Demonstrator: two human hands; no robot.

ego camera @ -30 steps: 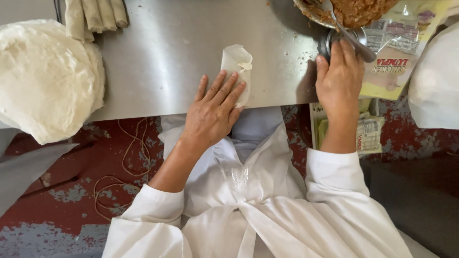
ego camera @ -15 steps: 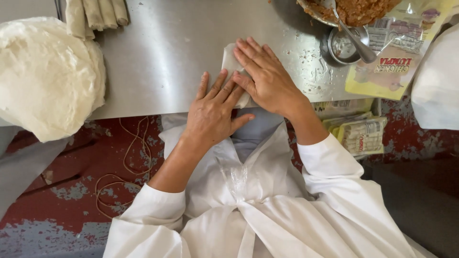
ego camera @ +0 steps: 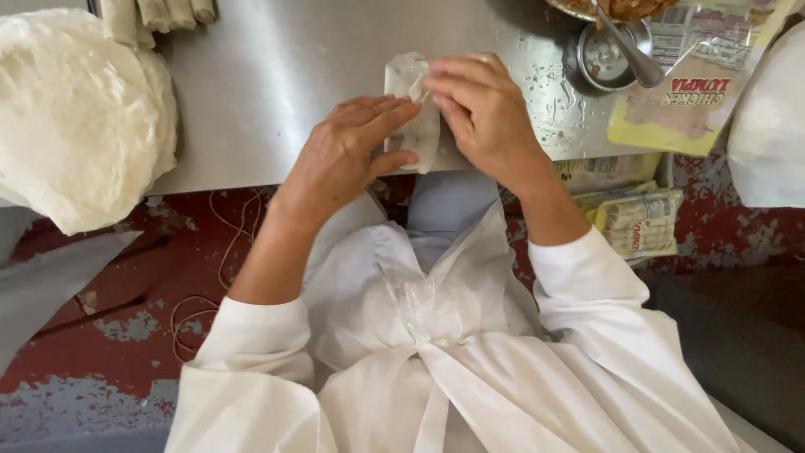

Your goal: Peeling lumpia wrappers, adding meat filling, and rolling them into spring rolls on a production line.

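Both hands reach forward over the steel surface (ego camera: 268, 92), palms down. The left hand (ego camera: 348, 155) pinches the near part of a pale, thin wrapper roll (ego camera: 412, 113) between thumb and fingers, while the right hand (ego camera: 482, 109) presses its curled fingers onto the roll's far part. The roll lies between the two hands, its long axis running away from the person.

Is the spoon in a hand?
No, the spoon rests in the small metal cup, while both hands touch the wrapper.
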